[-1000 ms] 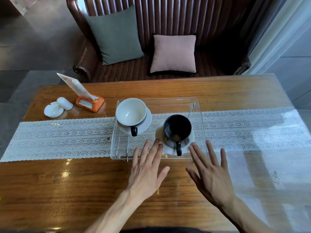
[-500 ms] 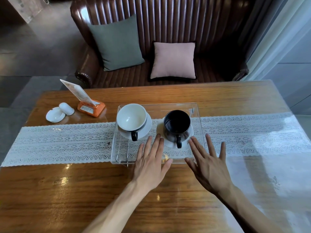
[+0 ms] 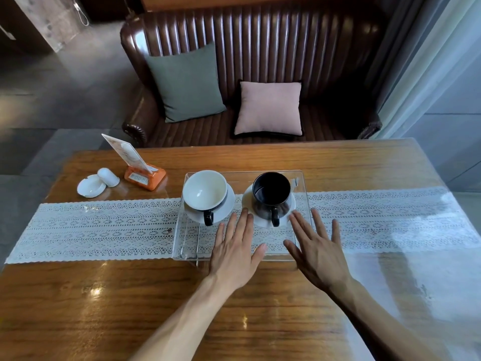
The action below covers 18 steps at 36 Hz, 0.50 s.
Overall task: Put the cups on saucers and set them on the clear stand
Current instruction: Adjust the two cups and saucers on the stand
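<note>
A clear stand (image 3: 302, 183) sits on the lace runner at the table's middle. On its left half a white-lined cup (image 3: 204, 189) with a black handle rests on a white saucer (image 3: 229, 204). On its right half a black cup (image 3: 271, 192) rests on another white saucer (image 3: 292, 203). My left hand (image 3: 235, 246) lies flat and open over the stand's near edge, fingertips just left of the black cup's saucer. My right hand (image 3: 316, 247) is spread open at the stand's near right corner, fingertips beside that saucer. Neither hand holds anything.
A white lace runner (image 3: 104, 227) crosses the wooden table (image 3: 130, 308). At the far left stand an orange card holder (image 3: 144, 175), a white ashtray (image 3: 91, 187) and a small white shaker (image 3: 108, 177). Behind the table is a leather sofa with a green cushion (image 3: 186, 83) and a pink cushion (image 3: 269, 108).
The black cup and saucer have shifted farther back on the stand. Both open hands slid forward with them; the view tilted up.
</note>
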### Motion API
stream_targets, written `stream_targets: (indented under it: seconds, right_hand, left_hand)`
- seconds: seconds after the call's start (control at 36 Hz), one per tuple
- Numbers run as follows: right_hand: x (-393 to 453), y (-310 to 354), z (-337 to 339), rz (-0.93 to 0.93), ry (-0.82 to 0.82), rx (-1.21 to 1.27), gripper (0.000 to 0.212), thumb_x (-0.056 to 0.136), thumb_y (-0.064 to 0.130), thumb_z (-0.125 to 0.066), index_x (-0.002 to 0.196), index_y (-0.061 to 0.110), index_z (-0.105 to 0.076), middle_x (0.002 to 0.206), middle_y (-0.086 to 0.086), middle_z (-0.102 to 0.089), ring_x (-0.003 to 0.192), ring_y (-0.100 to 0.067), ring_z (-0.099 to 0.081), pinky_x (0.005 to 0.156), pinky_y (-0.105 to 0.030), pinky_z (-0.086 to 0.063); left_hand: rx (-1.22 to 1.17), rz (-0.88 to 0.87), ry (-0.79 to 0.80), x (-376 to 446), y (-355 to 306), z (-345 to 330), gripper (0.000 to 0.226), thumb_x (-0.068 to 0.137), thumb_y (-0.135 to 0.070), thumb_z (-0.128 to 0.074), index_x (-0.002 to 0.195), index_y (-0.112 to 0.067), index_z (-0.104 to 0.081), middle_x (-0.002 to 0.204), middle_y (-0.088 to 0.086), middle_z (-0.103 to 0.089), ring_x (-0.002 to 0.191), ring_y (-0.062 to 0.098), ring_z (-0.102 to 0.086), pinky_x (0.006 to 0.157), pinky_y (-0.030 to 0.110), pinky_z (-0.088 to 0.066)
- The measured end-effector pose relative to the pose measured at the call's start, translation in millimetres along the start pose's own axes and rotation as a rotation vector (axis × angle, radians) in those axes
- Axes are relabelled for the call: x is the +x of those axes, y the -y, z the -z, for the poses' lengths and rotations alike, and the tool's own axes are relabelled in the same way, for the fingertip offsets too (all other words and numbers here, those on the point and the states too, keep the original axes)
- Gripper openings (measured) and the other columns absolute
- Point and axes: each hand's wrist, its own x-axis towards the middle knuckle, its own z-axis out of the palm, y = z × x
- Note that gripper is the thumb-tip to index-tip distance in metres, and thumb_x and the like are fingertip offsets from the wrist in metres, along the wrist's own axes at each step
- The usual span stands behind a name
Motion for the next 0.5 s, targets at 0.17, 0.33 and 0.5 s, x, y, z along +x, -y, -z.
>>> stream_targets:
  seconds: [0.17, 0.33, 0.5]
  right_hand:
    - [0.4, 1.6, 0.0, -0.006, 0.001, 0.030, 0.078, 0.090, 0.065, 0.005, 0.157, 0.026, -0.004, 0.162, 0.014, 0.003, 0.150, -0.025, 0.015, 0.120, -0.060, -0.001]
    - [-9.6, 7.4, -0.5, -0.013, -0.063, 0.096, 0.073, 0.094, 0.061, -0.007, 0.155, 0.024, -0.018, 0.163, 0.008, -0.013, 0.151, -0.024, 0.004, 0.120, -0.059, -0.007]
    - [-33.6, 15.0, -5.7, 0.075, -0.283, 0.206, 0.049, 0.099, 0.045, -0.034, 0.137, 0.020, -0.053, 0.147, -0.002, -0.050, 0.146, -0.029, -0.030, 0.116, -0.057, -0.026]
  left_hand:
    - [-0.014, -0.004, -0.026, -0.9, 0.3, -2.1, 0.074, 0.097, -0.060, -0.014, 0.155, -0.017, 0.003, 0.163, 0.001, 0.011, 0.149, 0.020, 0.014, 0.121, 0.039, 0.007]
    - [-0.070, -0.010, -0.075, -5.0, 1.1, 0.1, 0.070, 0.099, -0.057, -0.018, 0.155, -0.019, -0.002, 0.164, -0.001, 0.006, 0.150, 0.017, 0.010, 0.121, 0.037, 0.007]
    - [-0.213, -0.072, -0.214, -33.5, 7.4, 3.0, 0.056, 0.101, -0.048, -0.032, 0.150, -0.021, -0.031, 0.158, -0.001, -0.030, 0.145, 0.016, -0.023, 0.120, 0.039, -0.018]
